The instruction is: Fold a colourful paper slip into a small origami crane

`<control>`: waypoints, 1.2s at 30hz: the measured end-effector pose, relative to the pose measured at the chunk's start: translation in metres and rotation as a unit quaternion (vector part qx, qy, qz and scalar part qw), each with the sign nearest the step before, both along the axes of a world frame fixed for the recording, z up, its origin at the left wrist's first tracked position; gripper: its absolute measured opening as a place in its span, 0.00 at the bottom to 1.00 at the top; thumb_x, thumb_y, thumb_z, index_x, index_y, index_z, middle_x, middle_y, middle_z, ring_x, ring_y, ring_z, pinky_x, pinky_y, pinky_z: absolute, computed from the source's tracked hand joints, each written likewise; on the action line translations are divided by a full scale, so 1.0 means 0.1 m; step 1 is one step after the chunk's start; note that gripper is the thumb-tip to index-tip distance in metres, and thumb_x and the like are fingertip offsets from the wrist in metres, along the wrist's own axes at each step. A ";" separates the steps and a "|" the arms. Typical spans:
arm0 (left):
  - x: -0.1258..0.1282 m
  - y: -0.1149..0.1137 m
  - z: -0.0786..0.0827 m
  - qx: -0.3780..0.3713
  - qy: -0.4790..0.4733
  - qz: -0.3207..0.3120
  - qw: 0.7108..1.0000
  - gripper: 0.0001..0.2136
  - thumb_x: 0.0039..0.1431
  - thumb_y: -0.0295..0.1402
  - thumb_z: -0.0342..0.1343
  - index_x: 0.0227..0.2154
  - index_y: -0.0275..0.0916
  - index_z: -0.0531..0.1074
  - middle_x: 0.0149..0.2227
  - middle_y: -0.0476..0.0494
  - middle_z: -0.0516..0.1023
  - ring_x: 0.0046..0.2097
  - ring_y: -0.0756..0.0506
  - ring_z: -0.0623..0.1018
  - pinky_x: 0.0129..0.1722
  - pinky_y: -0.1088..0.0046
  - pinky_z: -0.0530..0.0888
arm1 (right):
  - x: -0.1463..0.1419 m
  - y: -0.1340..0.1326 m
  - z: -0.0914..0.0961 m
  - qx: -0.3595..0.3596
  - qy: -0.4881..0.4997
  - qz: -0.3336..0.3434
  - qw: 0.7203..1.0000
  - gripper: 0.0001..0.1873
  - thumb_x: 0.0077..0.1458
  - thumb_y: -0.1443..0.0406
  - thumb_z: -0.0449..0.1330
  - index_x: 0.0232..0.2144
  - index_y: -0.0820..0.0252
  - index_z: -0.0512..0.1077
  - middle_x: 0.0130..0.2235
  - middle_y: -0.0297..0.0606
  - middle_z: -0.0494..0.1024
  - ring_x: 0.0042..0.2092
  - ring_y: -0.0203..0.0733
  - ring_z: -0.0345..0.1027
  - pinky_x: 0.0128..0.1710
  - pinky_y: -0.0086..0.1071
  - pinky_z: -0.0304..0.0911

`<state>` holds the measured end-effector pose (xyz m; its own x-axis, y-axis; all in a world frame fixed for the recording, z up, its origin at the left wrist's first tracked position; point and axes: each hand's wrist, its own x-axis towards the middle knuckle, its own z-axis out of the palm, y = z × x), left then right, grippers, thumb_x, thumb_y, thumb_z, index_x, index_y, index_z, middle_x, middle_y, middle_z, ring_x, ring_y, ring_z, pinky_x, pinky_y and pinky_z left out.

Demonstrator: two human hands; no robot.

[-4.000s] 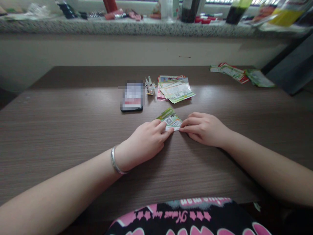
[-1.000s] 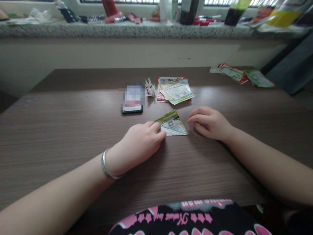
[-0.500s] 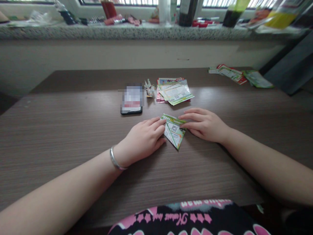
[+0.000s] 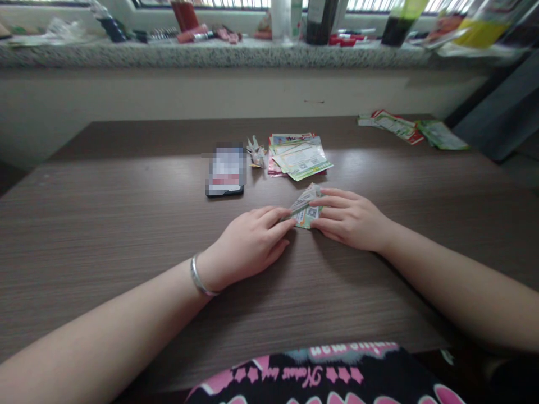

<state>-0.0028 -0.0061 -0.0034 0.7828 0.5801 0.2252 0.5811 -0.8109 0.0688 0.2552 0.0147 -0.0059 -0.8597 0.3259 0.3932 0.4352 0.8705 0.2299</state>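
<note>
A small printed leaflet (image 4: 312, 213), green and white with a QR code, lies folded on the table between my hands. A diagonal fold crosses it and one corner points away from me. My left hand (image 4: 256, 238), with a silver bangle at the wrist, grips its left corner between thumb and fingers. On the right side, my right hand (image 4: 356, 219) holds the leaflet's edge under its fingertips; the thumb is mostly hidden. Beyond the hands lies a stack of similar leaflets (image 4: 301, 154).
A phone (image 4: 227, 171) with a blurred screen lies left of the stack, and a crumpled paper piece (image 4: 256, 152) sits between them. More leaflets (image 4: 398, 126) lie at the table's back right. Bottles and small items crowd the granite windowsill (image 4: 236, 55).
The leaflet has been turned: its point faced me before and now a corner points away. Both hands have shifted slightly, with the fingers closer together on the paper.
</note>
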 end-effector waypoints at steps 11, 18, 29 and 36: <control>-0.01 0.03 -0.01 -0.007 0.015 -0.023 1.000 0.17 0.64 0.33 0.47 0.54 0.36 0.66 0.52 0.39 0.73 0.55 0.41 0.71 0.55 0.59 0.71 | -0.01 -0.03 -0.03 -0.170 0.037 -0.065 0.983 0.09 0.58 0.66 0.53 0.32 0.58 0.74 0.33 0.38 0.77 0.36 0.40 0.69 0.38 0.32 0.62; -0.01 0.04 0.03 0.007 0.016 -0.053 0.998 0.19 0.64 0.34 0.50 0.56 0.35 0.65 0.52 0.39 0.74 0.54 0.40 0.72 0.52 0.61 0.74 | -0.02 -0.04 -0.01 -0.263 0.114 -0.149 0.946 0.05 0.53 0.67 0.55 0.31 0.58 0.72 0.31 0.37 0.76 0.33 0.38 0.68 0.33 0.29 0.59; -0.01 0.05 0.02 0.008 0.023 -0.094 0.995 0.19 0.63 0.32 0.49 0.57 0.36 0.64 0.52 0.41 0.74 0.53 0.41 0.73 0.51 0.62 0.75 | -0.04 -0.05 -0.02 -0.298 0.124 -0.190 0.927 0.04 0.52 0.67 0.55 0.29 0.59 0.71 0.29 0.34 0.75 0.28 0.35 0.64 0.29 0.27 0.55; -0.01 0.04 0.02 0.020 0.018 -0.094 0.995 0.18 0.64 0.32 0.48 0.55 0.36 0.66 0.51 0.41 0.75 0.52 0.42 0.74 0.51 0.63 0.75 | -0.07 -0.04 -0.04 -0.261 0.069 -0.236 0.933 0.05 0.53 0.65 0.54 0.30 0.58 0.70 0.32 0.36 0.76 0.32 0.39 0.68 0.33 0.30 0.57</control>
